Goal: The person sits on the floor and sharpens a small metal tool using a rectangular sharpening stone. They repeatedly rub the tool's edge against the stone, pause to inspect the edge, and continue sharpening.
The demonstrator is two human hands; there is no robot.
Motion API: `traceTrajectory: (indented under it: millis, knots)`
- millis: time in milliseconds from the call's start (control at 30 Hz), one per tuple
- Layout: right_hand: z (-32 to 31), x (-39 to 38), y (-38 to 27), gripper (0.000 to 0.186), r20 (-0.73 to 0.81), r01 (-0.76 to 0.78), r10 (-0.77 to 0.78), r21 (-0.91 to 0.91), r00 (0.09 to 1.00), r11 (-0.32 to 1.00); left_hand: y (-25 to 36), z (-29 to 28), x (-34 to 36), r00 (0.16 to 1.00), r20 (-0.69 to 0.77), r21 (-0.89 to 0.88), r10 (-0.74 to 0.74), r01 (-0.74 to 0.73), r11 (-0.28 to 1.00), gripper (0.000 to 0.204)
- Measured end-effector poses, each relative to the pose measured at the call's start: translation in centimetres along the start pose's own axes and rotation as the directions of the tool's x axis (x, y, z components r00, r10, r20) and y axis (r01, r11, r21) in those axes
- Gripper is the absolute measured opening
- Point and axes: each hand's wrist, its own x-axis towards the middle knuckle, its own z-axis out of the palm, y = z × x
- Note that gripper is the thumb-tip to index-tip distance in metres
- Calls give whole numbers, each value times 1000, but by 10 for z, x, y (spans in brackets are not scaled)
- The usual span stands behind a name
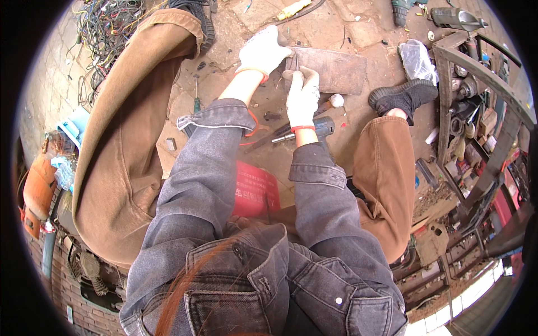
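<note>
The left hand [262, 52], in a white knit glove with an orange cuff, lies on the left end of a flat, rusty brown rectangular metal plate [330, 70] that rests on the dusty stone ground [364, 33]; its fingers curl down over the plate's near corner, pressing on it rather than wrapping round it; the right hand [302, 98], gloved the same way, is closed with its fingertips pinched together at the plate's lower left edge, just beside the left hand; whether something thin sits in that pinch cannot be told; both forearms come up in grey denim sleeves [319, 190], the left cuff folded back from the bare wrist; the plate lies between the person's spread knees in brown trousers [123, 140], with a black shoe [403, 96] near its right end; just under the right wrist a dark cordless power tool with a silver metal nose [305, 131] lies on the ground, and a small white lump [336, 100] sits near the plate's lower edge; a green-handled screwdriver [196, 98] lies to the left of the left forearm; a red container with pale lettering [255, 190] shows between the arms; a tangle of wires [103, 28] fills the upper left, and a rusty metal frame rack [476, 112] loaded with parts stands on the right
</note>
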Motion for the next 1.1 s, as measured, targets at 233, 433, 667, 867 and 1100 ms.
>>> traceTrajectory:
  millis: [233,433,667,867,1100]
  knots:
    - [0,0,1,33,4,-3,3,34,1000,999,-11,2,3,923,354,-565,-153,341,751,38]
    - [-3,-1,1,26,38,9,-10,22,999,1000,-19,0,3,847,513,-708,-138,509,490,26]
    - [-6,2,0,26,71,35,-32,-40,997,999,-22,3,4,771,615,-716,-163,633,294,22]
    - [-6,2,2,26,68,37,-35,-35,997,999,-22,5,5,789,595,-724,-156,610,323,23]
    - [-7,5,4,26,72,29,-25,-59,997,998,-22,3,5,788,592,-721,-166,610,329,24]
